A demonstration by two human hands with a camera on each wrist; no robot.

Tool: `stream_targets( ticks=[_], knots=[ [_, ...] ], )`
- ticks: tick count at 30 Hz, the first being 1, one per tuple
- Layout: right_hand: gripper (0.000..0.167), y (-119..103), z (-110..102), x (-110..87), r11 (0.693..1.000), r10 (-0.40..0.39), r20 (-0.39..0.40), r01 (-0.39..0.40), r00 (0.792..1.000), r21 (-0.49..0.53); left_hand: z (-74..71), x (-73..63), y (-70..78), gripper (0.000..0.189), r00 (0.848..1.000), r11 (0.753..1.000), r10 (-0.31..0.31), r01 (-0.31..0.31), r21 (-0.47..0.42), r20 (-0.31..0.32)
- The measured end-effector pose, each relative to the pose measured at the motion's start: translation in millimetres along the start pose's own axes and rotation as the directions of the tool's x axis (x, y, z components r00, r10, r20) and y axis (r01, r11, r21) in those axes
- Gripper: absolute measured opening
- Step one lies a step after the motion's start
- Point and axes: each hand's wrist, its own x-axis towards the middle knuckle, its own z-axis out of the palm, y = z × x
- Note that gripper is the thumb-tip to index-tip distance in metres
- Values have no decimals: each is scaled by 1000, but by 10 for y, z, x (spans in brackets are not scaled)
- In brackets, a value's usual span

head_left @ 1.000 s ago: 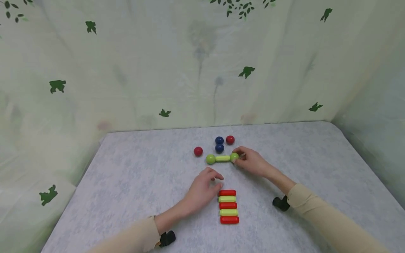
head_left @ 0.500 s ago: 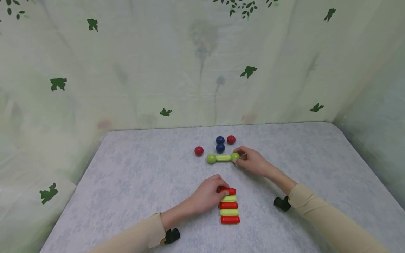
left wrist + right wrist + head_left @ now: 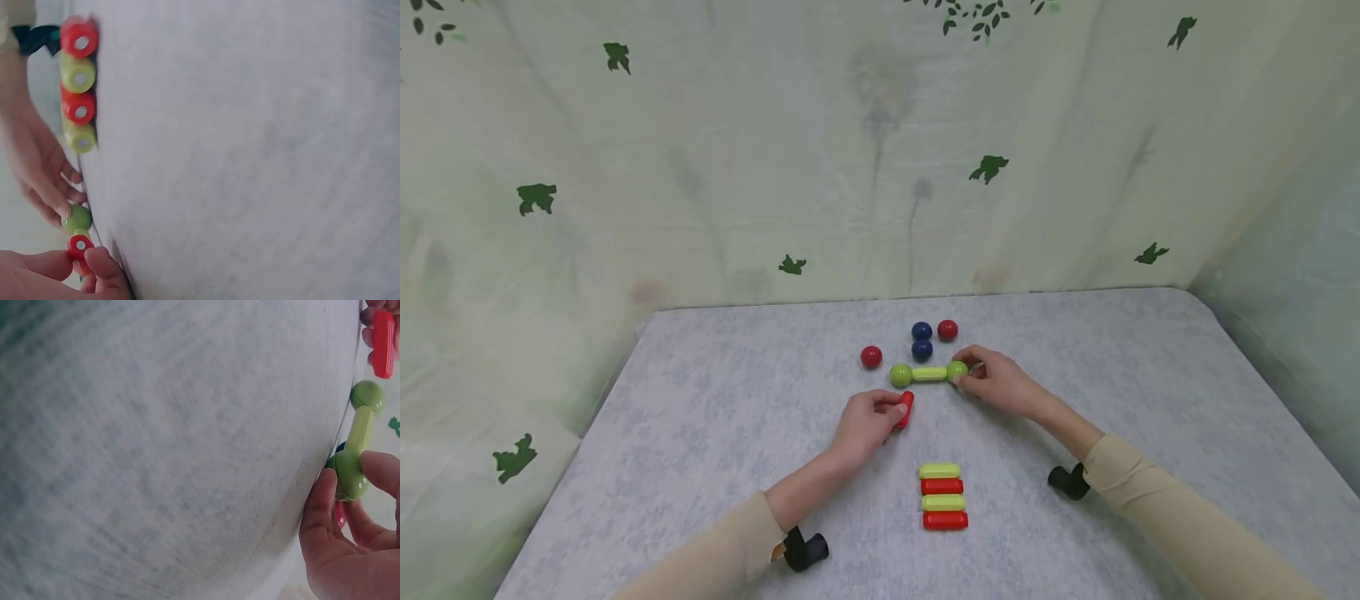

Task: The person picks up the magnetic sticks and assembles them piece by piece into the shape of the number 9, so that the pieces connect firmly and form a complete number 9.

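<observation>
My left hand (image 3: 867,427) pinches a red rod (image 3: 906,409) between thumb and fingers, just in front of a green ball (image 3: 901,375). In the left wrist view the red rod (image 3: 80,245) shows a silvery round disc in its end. A yellow-green rod (image 3: 929,374) joins that ball to a second green ball (image 3: 957,372). My right hand (image 3: 1000,383) grips this second ball; in the right wrist view thumb and fingers curl round the green ball (image 3: 350,475). A red rod and the first green ball stand apart there.
Yellow-green and red rods (image 3: 943,503) lie in a column at the table's front middle. Behind the joined piece are two blue balls (image 3: 922,341), a red ball (image 3: 872,357) on the left and another red ball (image 3: 947,330) on the right. A patterned curtain (image 3: 737,167) hangs behind the table.
My left hand came down on the column's top red rod, took it, and carried it away toward the left green ball, turning it. The right hand stays on its ball.
</observation>
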Motion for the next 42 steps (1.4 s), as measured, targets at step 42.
stream_targets(
  ticks=[42],
  knots=[
    [33, -17, -1, -31, 1000, -18, 1, 18, 1000, 4, -559, 486, -110, 35, 983, 959, 181, -170, 228, -26]
  ],
)
